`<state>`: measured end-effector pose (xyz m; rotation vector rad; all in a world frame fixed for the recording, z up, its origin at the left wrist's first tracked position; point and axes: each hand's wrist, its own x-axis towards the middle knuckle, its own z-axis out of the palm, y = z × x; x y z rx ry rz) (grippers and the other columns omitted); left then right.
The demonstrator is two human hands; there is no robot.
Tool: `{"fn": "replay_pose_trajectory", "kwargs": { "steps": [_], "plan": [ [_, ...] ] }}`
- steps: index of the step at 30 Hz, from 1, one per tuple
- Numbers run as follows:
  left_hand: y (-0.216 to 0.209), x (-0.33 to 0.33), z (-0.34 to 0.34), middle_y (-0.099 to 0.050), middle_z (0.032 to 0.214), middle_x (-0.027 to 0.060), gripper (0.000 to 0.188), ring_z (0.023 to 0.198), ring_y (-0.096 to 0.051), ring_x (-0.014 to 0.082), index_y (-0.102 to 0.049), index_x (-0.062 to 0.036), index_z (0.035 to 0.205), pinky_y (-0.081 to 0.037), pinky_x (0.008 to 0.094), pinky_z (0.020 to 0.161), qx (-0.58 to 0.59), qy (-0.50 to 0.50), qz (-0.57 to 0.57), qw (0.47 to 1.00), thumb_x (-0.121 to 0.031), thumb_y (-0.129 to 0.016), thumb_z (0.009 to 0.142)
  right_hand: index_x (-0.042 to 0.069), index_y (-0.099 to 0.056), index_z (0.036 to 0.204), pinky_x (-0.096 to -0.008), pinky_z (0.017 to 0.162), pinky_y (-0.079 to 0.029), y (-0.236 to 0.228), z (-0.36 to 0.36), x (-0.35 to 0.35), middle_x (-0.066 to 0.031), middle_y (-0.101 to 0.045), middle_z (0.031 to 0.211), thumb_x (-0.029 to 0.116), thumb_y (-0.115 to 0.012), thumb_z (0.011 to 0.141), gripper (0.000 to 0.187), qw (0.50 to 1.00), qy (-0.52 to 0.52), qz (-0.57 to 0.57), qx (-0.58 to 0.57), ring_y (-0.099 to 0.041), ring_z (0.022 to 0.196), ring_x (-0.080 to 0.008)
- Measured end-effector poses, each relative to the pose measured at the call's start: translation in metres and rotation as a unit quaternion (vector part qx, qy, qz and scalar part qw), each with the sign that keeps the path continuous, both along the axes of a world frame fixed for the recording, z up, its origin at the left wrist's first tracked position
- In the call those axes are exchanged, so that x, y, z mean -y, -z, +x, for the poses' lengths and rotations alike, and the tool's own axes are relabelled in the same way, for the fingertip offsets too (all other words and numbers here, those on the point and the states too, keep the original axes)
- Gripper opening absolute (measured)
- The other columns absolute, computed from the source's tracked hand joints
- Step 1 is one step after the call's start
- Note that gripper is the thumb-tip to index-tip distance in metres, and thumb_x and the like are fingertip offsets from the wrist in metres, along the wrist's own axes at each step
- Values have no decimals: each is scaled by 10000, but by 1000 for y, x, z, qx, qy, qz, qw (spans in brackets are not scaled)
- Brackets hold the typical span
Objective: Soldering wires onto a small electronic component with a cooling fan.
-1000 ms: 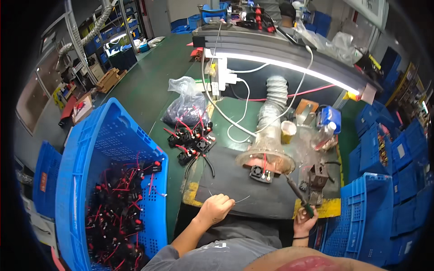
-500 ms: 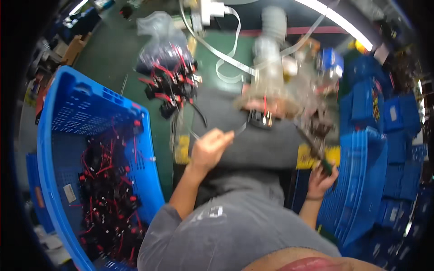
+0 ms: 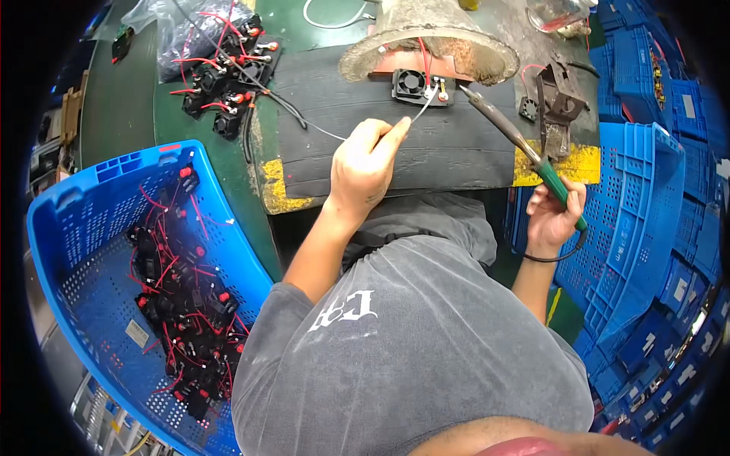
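My left hand (image 3: 363,165) pinches a thin grey solder wire (image 3: 423,108) between thumb and fingers. The wire's end reaches the terminals of a small black fan unit (image 3: 411,81) with red leads, lying on the black mat. My right hand (image 3: 555,215) is closed round the green handle of a soldering iron (image 3: 511,129). Its metal tip points left and sits just right of the fan unit's terminals; whether they touch, I cannot tell. Behind the unit opens the wide mouth of a stained fume duct (image 3: 433,32).
A blue crate (image 3: 114,169) on my left holds many fan units with red wires. More fan units (image 3: 228,83) lie at the mat's far left, beside a plastic bag (image 3: 176,45). A metal iron stand (image 3: 561,99) is at the right, near stacked blue crates (image 3: 631,182).
The view has shifted, so the bench appears higher. The iron's tip has come closer to the fan unit's terminals. The solder wire's end now lies at those terminals.
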<state>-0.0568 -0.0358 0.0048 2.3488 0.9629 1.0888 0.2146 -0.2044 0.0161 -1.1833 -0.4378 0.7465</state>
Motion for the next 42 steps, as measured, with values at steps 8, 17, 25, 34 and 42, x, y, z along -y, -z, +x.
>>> {"fn": "replay_pose_trajectory", "kwargs": {
  "steps": [8,17,25,34,42],
  "plan": [
    [3,-15,20,-627,833,79,252,706,-630,239,-715,-30,1040,-518,323,619,-56,12,19,998,3,-741,792,53,-569,1101,-306,451,-513,0,1,-20,-209,-651,819,341,-535,977,316,1000,0,-3,29,-631,593,-245],
    [6,-17,26,-614,826,83,251,705,-628,235,-716,-22,1039,-513,325,616,-76,-6,-11,997,17,-732,792,43,-580,1094,-300,442,-509,8,9,-34,-214,-664,809,330,-517,977,315,999,-23,-39,24,-632,572,-243],
    [5,-15,27,-611,824,75,256,699,-627,228,-718,-26,1045,-513,325,616,-78,-12,-18,997,17,-735,793,48,-585,1089,-304,430,-517,15,12,-39,-214,-668,807,330,-520,972,312,998,-36,-47,6,-641,576,-244],
    [4,-15,30,-614,833,79,256,704,-632,223,-719,-29,1054,-514,322,617,-79,-18,-29,996,13,-737,803,25,-588,1056,-323,438,-521,14,14,-43,-232,-682,779,247,-499,969,255,999,-36,-24,-18,-649,542,-256],
    [13,-19,31,-568,800,42,198,671,-598,191,-710,-34,1019,-505,299,573,-55,-14,11,998,-52,-707,823,34,-589,1052,-329,436,-518,11,15,-43,-231,-680,779,257,-497,972,254,998,-38,-37,-15,-650,551,-256]
  ]
}}
